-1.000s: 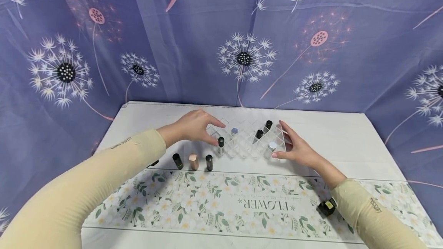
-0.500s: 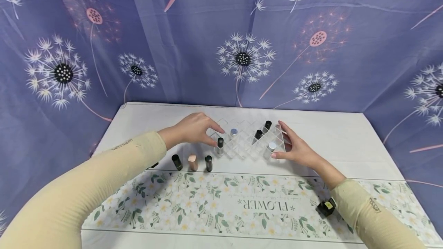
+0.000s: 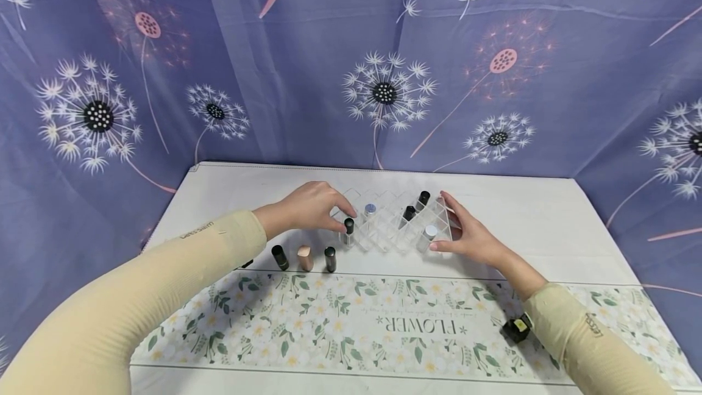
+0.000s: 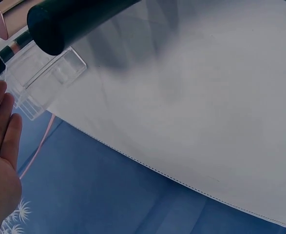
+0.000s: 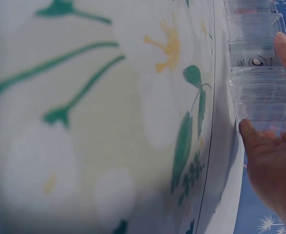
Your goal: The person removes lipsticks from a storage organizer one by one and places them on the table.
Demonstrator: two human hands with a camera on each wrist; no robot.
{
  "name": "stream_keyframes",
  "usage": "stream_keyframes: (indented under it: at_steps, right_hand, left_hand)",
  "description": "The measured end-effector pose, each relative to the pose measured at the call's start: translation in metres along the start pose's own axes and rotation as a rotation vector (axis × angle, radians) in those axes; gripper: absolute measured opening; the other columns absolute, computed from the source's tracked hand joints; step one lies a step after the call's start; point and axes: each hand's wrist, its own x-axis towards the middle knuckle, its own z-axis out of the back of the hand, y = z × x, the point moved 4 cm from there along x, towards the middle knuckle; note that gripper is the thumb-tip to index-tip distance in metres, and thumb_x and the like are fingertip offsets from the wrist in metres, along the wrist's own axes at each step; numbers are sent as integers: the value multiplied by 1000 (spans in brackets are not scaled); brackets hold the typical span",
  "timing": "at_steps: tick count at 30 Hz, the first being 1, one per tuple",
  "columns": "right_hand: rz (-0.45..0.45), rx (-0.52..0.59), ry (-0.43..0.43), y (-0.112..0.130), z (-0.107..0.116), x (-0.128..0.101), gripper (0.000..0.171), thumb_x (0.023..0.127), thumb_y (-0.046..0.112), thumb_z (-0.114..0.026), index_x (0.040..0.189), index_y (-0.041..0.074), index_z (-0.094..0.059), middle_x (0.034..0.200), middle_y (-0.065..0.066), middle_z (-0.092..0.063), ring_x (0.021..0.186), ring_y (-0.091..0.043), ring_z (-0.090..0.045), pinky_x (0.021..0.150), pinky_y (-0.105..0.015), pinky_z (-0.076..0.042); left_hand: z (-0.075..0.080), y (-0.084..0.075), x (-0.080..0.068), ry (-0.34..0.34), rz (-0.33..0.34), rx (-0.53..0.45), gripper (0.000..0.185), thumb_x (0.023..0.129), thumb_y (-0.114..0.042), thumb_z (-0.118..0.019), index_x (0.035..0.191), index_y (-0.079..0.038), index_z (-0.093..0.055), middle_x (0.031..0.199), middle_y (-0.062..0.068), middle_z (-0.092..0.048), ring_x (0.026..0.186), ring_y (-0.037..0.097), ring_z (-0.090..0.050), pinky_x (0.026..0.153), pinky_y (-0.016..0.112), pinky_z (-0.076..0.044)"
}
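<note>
From the head view, the clear rack sits on the counter between both hands. The left hand pinches a black-capped tube at its corner. The right hand (fingers straight) touches the other side. The right wrist view shows flat fingers against the rack.

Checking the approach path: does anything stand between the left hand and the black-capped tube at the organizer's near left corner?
Nothing visible does. The left hand has its fingertips right at the black-capped tube in the clear organizer. The three loose tubes stand on the table nearer the person, clear of the reach.
</note>
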Motion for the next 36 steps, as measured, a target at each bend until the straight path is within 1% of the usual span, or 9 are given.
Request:
stream_keyframes:
  at_steps: [3, 6, 14, 21, 28, 32, 36]
  right_hand:
    - [1, -6, -1, 1, 0, 1, 121, 90, 7, -87, 173, 11, 1, 178, -23, -5, 158, -49, -25, 117, -54, -39]
    - [4, -6, 1, 2, 0, 1, 120, 91, 7, -86, 173, 10, 1, 178, -23, -5, 158, -50, -25, 117, -54, -39]
    - [4, -5, 7, 4, 0, 2, 120, 91, 6, -86, 173, 10, 2, 178, -22, -5, 158, -48, -26, 118, -47, -43]
    - [3, -6, 8, 4, 0, 2, 120, 91, 7, -86, 173, 11, 2, 178, -22, -5, 159, -49, -24, 118, -52, -39]
    - [0, -7, 11, 3, 0, 0, 119, 92, 8, -85, 173, 10, 2, 178, -22, -4, 159, -49, -23, 118, -54, -37]
    - [-5, -20, 8, 3, 1, -1, 119, 92, 9, -85, 173, 14, 2, 178, -22, -4, 159, -50, -21, 119, -55, -36]
    - [-13, -26, 8, 3, 1, -2, 119, 93, 10, -85, 174, 16, 2, 178, -22, -2, 159, -51, -20, 120, -57, -35]
  left_hand:
    - [0, -1, 0, -5, -12, -1, 30, 89, -29, -89, 117, -20, -85, 116, -8, -81, 95, 14, -77, 91, 40, -61]
    - [0, -2, 0, -13, -24, -1, 26, 89, -27, -89, 114, -20, -85, 111, -9, -82, 102, 15, -78, 92, 40, -60]
    - [0, -3, 0, -14, -22, -10, 21, 89, -24, -88, 109, -21, -85, 104, -11, -82, 100, 16, -78, 93, 40, -59]
    - [5, -6, -1, -12, -17, -51, 20, 91, -22, -86, 110, -19, -85, 104, -9, -82, 102, 17, -78, 94, 41, -59]
    - [16, -11, -4, -7, 3, -72, 19, 93, -22, -85, 112, -21, -85, 106, -9, -82, 102, 14, -77, 94, 39, -59]
    - [24, -14, -6, -9, 11, -81, 18, 93, -23, -85, 111, -23, -85, 105, -11, -81, 102, 10, -76, 93, 38, -59]
    - [31, -17, -8, -26, -1, -85, 18, 92, -22, -85, 110, -23, -85, 104, -12, -81, 101, 8, -75, 92, 38, -59]
